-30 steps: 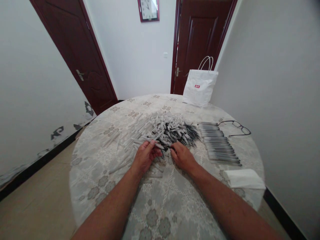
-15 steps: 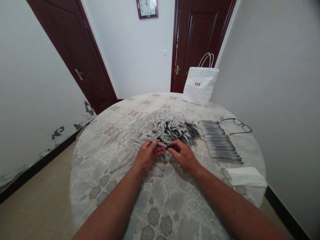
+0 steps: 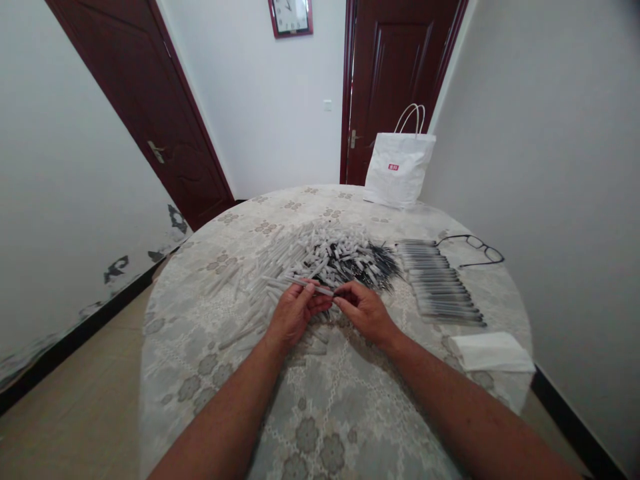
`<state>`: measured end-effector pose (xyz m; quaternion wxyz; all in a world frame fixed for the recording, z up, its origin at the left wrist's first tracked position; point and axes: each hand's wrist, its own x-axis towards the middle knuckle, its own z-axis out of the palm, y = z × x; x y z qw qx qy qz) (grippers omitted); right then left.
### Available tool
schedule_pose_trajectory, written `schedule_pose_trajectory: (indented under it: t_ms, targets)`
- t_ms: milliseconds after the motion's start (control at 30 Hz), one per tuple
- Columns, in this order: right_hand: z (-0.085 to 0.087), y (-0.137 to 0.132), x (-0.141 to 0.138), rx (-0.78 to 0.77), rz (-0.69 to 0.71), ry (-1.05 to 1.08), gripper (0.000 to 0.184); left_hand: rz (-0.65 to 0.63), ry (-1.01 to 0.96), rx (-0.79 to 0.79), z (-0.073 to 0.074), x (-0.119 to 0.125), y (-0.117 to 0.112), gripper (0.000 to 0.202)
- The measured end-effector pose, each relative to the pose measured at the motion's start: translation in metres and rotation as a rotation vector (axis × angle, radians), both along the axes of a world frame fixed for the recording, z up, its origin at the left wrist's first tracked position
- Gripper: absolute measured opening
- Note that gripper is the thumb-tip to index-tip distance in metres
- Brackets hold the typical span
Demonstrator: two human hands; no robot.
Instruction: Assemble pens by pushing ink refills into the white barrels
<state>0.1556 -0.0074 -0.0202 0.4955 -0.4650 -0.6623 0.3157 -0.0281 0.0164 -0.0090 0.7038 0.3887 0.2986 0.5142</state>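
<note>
My left hand (image 3: 295, 312) is closed around a slim translucent pen barrel (image 3: 320, 289), which slants down to the right. At the barrel's right end, my right hand (image 3: 365, 308) pinches a small dark end piece, perhaps part of a refill, mostly covered by the fingertips. Just beyond both hands spreads a heap of loose pen parts: clear barrels (image 3: 283, 257) on the left, white caps (image 3: 345, 243) on top, and thin black refills (image 3: 383, 263) on the right. A row of pens with dark ends (image 3: 440, 283) lies side by side to the right of the heap.
A round table with a floral cloth (image 3: 307, 433) carries everything. Black-framed glasses (image 3: 475, 247) lie beyond the pen row, and a folded white tissue (image 3: 493, 353) is near the right edge. At the back stands a white paper bag (image 3: 400, 170).
The barrel has shifted slightly and now looks darker inside, with its right end closer to my right fingertips. Both hands stay in nearly the same place.
</note>
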Motion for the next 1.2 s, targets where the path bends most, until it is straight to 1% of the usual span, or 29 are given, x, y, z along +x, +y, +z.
schedule_pose_trajectory:
  t_ms: [367, 600, 800, 1000, 1200]
  targets:
    - [0.0031, -0.0019, -0.0004, 0.037, -0.040, -0.047, 0.013, 0.003, 0.005, -0.005, 0.0014, -0.0008, 0.0001, 0.032]
    - [0.0041, -0.0019, -0.0008, 0.040, -0.039, -0.039, 0.012, -0.001, 0.020, 0.001, 0.0003, -0.0015, 0.0005, 0.033]
    - [0.0066, -0.0022, -0.0005, 0.066, -0.039, -0.058, 0.010, -0.014, 0.021, 0.026, -0.0017, -0.0028, 0.0010, 0.030]
    - [0.0061, -0.0026, -0.0013, 0.048, -0.029, -0.057, 0.011, -0.002, 0.019, -0.003, -0.0011, -0.0025, 0.0013, 0.031]
    - [0.0063, -0.0038, 0.0001, 0.088, -0.046, -0.091, 0.011, -0.007, 0.019, 0.010, 0.0002, -0.0018, 0.0001, 0.031]
